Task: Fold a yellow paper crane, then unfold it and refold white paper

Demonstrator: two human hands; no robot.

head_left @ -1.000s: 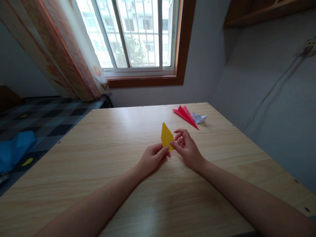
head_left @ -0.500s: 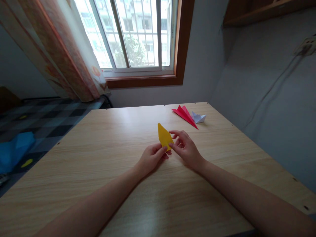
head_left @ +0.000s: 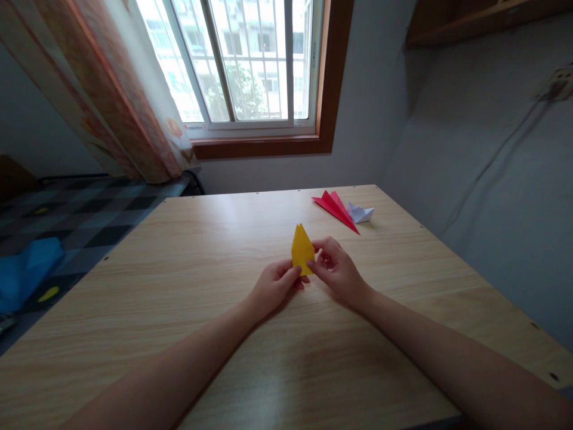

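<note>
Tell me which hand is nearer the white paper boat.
Right. The right hand is on the near side of the white paper boat, slightly to its left; the left hand is farther left and farther from it.

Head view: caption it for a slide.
Left hand and right hand hold a folded yellow paper over a wood-grain table.

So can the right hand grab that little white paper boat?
Probably yes, if the right hand lets go of the yellow folded paper first. The red paper plane's nose lies in front of the white paper boat, but the boat's right side looks unblocked.
</note>
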